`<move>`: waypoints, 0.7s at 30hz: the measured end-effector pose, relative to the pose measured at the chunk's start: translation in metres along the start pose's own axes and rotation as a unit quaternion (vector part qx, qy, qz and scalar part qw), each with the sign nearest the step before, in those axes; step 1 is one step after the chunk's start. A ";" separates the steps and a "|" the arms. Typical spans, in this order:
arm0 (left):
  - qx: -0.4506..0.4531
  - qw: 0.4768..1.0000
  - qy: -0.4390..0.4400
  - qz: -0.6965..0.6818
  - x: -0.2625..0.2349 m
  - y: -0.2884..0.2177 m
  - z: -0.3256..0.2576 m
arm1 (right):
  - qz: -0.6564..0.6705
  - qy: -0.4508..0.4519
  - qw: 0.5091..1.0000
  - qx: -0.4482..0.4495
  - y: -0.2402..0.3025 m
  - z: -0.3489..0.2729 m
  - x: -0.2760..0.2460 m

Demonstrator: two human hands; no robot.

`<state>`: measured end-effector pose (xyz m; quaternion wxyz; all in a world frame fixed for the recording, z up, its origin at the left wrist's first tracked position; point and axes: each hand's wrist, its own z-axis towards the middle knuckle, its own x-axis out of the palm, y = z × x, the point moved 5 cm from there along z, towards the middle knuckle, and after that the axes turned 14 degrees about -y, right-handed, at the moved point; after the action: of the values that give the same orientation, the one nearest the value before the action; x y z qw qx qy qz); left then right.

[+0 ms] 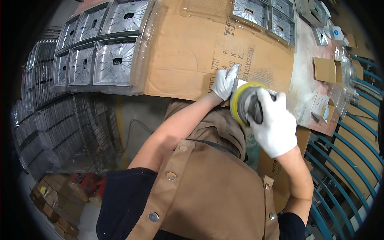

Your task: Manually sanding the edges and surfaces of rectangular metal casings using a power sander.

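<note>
My right hand (276, 124), in a white glove, is wrapped round the body of a round hand-held orbital sander (253, 105) with a yellow-green pad edge and grey housing. The sander is tilted on its side at the near edge of the cardboard. My left hand (225, 83), gloved too, is closed just left of the pad, its fingers pressed together. A pale edge of a workpiece (241, 83) shows between that hand and the pad. The sander and gloves hide most of this piece, so I cannot tell its kind.
A flat cardboard sheet (180, 60) covers the table. Clear trays of square silver metal housings stand at the left (116, 62) and far right (268, 18). Small open boxes (325, 70) lie at the right, beside a blue slatted rack (352, 160). Stacked trays (60, 132) fill the left.
</note>
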<state>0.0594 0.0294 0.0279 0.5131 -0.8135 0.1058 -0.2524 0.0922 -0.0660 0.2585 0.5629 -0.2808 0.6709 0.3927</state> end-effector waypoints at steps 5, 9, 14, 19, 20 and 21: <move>0.132 0.990 0.004 0.041 -0.001 -0.013 -0.010 | -0.012 0.011 1.000 0.002 0.005 0.000 0.002; 0.110 0.994 0.003 0.007 0.001 -0.001 -0.004 | -0.019 0.010 1.000 0.018 -0.001 0.000 0.005; 0.023 1.000 0.013 0.004 0.001 0.001 -0.001 | 0.009 -0.005 1.000 0.014 0.004 0.006 0.001; 0.031 0.999 0.003 0.009 -0.001 0.001 -0.002 | 0.005 0.012 1.000 0.016 0.001 -0.002 0.002; 0.024 1.000 0.005 0.003 -0.001 -0.001 -0.001 | 0.002 0.007 1.000 0.007 0.002 0.001 0.003; 0.014 1.000 0.011 -0.004 0.000 -0.002 -0.003 | -0.002 0.004 1.000 0.002 0.004 0.000 0.004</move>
<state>0.0574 0.0280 0.0304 0.5221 -0.8039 0.1052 -0.2647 0.0879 -0.0634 0.2556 0.5619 -0.2826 0.6734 0.3886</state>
